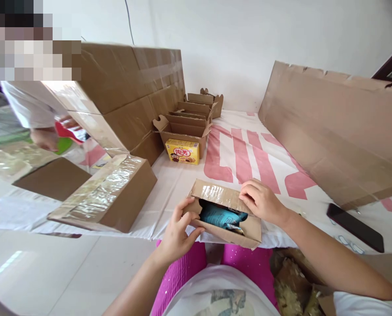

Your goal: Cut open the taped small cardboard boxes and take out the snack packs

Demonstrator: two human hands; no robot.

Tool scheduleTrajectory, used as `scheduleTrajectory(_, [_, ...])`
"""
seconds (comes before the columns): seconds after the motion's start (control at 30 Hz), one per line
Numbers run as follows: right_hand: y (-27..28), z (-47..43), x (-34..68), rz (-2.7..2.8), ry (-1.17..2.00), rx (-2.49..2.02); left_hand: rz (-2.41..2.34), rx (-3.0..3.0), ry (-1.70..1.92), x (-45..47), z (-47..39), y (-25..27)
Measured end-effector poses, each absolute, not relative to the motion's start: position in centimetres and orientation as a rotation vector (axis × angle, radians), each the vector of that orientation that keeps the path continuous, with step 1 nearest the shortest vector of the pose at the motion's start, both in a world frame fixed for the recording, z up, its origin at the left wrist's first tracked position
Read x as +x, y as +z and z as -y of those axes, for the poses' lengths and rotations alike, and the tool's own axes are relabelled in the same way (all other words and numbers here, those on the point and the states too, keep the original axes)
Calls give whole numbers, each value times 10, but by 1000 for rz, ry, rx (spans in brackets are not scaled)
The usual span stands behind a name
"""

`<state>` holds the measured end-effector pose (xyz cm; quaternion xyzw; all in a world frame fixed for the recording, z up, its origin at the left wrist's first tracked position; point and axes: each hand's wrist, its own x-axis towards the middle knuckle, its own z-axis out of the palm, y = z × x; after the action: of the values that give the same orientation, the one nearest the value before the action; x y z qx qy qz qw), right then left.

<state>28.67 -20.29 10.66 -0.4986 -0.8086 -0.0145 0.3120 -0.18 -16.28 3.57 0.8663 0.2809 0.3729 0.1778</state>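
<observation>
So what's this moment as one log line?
left hand: on left end of small cardboard box; right hand: on its taped flap; inside: blue packet; beyond: yellow snack box; right: smartphone

The person's left hand (179,228) holds the left end of a small cardboard box (229,236), while the right hand (261,199) grips its back flap near the right side. Inside the box, a blue packet (215,215) is visible through the opening. The box is at the near edge of a table with a white cloth (169,188) bearing red print. Behind it, a yellow box (183,152) stands upright before a row of open cartons (189,128). A black phone (355,227) lies to the right, and a taped carton (104,193) is at the left. Farther left, another person's hand (44,138) is partly blurred.
</observation>
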Motion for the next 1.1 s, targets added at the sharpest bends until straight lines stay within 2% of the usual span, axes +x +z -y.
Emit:
scheduleTrajectory(0.2, [111, 210, 283, 2283, -133, -1069, -790, 2449, 1012, -2, 162, 36])
scheduleTrajectory(0.47, [109, 217, 287, 2269, -55, -954, -782, 2446, 1004, -2, 162, 36])
scheduleTrajectory(1.1, [116, 244, 321, 2169, 702, -866, -766, 2411, 861, 12, 158, 50])
